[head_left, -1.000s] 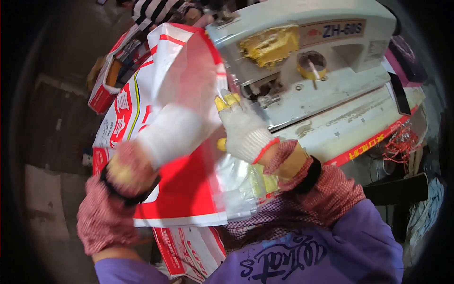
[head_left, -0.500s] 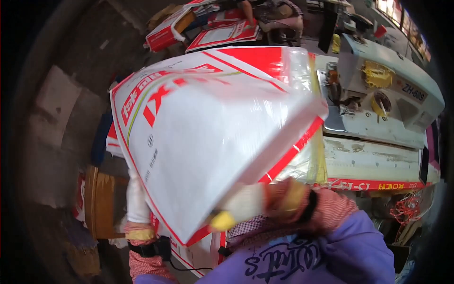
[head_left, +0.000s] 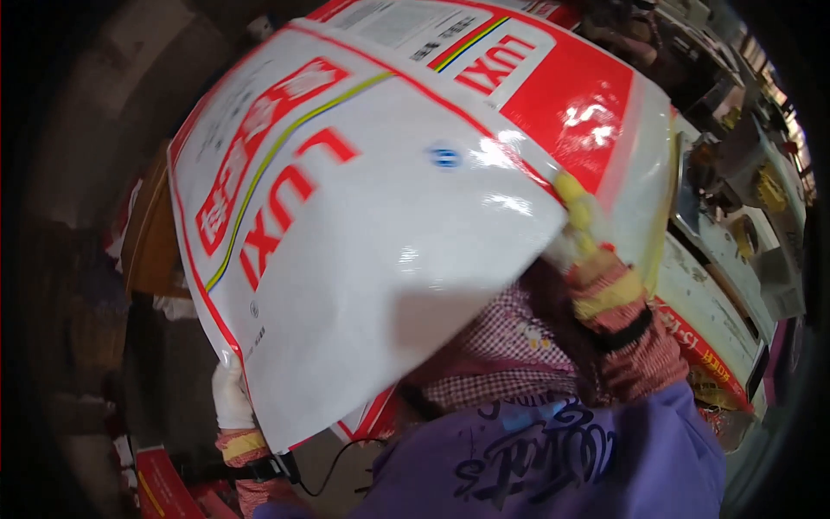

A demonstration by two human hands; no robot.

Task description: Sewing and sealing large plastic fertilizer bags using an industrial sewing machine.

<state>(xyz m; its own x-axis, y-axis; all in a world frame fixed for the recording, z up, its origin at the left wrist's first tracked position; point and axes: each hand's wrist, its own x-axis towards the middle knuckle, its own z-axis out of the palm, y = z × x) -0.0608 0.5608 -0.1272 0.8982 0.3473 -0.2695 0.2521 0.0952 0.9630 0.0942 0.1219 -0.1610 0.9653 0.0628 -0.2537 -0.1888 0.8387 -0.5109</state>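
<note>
A large flat white plastic sack [head_left: 372,225] with red borders and red lettering is spread out before me. My left hand [head_left: 232,394], in a white glove, is closed on its left edge near the lower corner; the sack partly hides the fingers. At the opposite edge my right hand [head_left: 577,221], in a glove with yellow fingertips, pinches the sack's right corner. Beyond and partly under it lies another printed sack [head_left: 571,104], red and white with a clear, shiny strip along its right side.
To the right stands a pale sewing machine [head_left: 765,199], on a worn light table [head_left: 692,268] with a red printed strip [head_left: 696,346] along its front edge. A brown wooden piece of furniture [head_left: 147,233] stands at the left. A dark cable [head_left: 333,458] hangs by my left wrist.
My right hand has moved up and right, from the sack's lower part to its right corner. The sack is spread flatter. The machine has shifted right in the view.
</note>
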